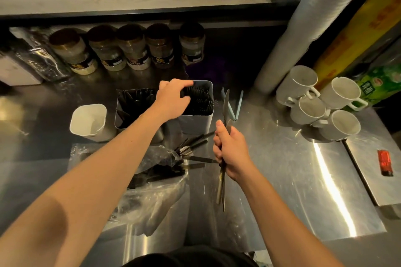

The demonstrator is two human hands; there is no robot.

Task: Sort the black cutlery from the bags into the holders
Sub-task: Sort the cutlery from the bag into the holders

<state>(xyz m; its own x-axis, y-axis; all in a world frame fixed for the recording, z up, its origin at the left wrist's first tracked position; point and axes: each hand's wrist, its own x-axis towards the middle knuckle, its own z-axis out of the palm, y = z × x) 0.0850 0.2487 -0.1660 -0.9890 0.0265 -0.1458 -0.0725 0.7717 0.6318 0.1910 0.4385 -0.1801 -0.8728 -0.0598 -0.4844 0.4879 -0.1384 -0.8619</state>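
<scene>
The right hand [231,150] is curled round a bundle of long black plastic knives [223,158], held nearly upright, blades pointing away (towards the holders). The left hand [173,97], fingers spread, reaches over the white square holder of black forks [198,102].

The left arm reaches forward, its hand [173,95] spread palm-down with fingers loosely bent. The right hand [231,150] sits nearer the body, fist curled tight, thumb up, wrist angled slightly inward.
</scene>
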